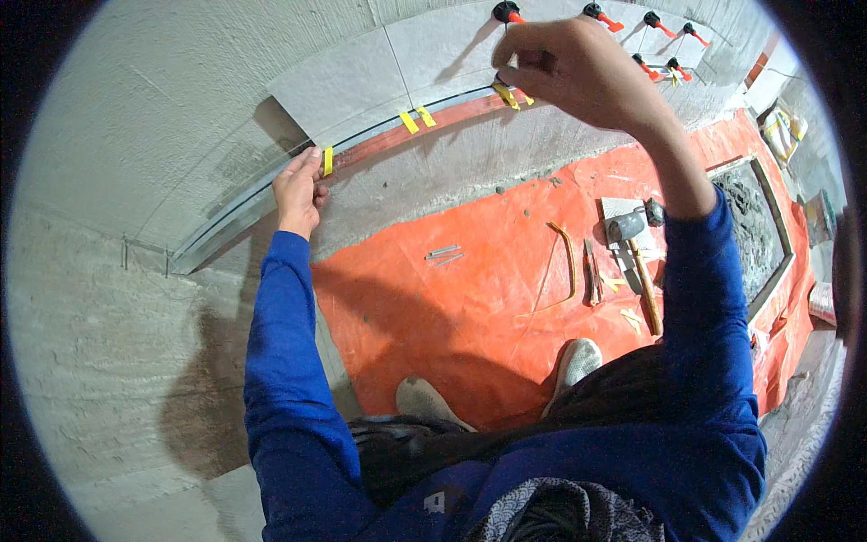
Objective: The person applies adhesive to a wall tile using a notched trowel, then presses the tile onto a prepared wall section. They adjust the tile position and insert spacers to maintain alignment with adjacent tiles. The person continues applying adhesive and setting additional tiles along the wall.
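Note:
At the lower left corner of a pale wall tile (339, 77), beside a yellow tab (328, 161), my left hand (300, 185) has its fingertips pressed to the edge, fingers partly curled; whatever it grips is hidden. Beneath the tile run a metal straightedge (217, 226) and a reddish strip (370, 149), with more yellow tabs (408, 122) across the joint. My right hand (578, 72) is pinched at the tile row's lower edge, near other yellow tabs (526, 97); what its fingers hold cannot be made out. Black-and-red levelling clips (655, 24) sit along the upper tiles.
An orange sheet (433, 316) covers the floor under my feet (424, 402). On it lie a rubber mallet (646, 289), a hacksaw (569, 257), pliers (591, 275) and small rods (442, 253). A mortar tray (781, 257), a bag (784, 131) and a bucket (817, 217) stand at right.

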Available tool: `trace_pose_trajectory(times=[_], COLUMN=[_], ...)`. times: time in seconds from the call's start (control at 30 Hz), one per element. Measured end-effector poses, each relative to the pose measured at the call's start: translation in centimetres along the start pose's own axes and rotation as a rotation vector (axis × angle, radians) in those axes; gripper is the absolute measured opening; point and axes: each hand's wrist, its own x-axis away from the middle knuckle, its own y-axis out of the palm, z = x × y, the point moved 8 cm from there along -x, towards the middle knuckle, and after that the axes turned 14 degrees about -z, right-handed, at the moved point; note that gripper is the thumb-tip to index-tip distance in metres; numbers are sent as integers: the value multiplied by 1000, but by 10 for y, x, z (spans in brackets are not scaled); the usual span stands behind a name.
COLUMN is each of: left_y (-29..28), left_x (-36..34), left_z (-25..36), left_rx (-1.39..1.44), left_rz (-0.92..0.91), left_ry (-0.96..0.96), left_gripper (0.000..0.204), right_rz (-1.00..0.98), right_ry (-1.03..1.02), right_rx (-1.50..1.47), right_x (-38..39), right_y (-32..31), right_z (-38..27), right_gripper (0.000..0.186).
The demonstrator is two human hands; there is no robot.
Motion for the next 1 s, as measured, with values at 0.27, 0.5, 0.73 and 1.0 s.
trace_pose_trajectory(times=[0.27, 0.5, 0.73, 1.0], left_y=[10, 14, 12, 13], left_x=[-6, -3, -5, -5], left_z=[-4, -4, -3, -3], left_rx=[90, 123, 97, 88], left_rz=[-98, -133, -100, -82], left_ry=[-37, -13, -10, -13], left_gripper=[45, 40, 35, 35], right_rz=[302, 300, 266, 242], right_ry=[49, 150, 155, 243], right_rx=[-33, -27, -269, -212], right_x=[-88, -130, -135, -133], right_y=[27, 58, 54, 53], right_z=[32, 33, 36, 33], right_gripper=[28, 28, 22, 20])
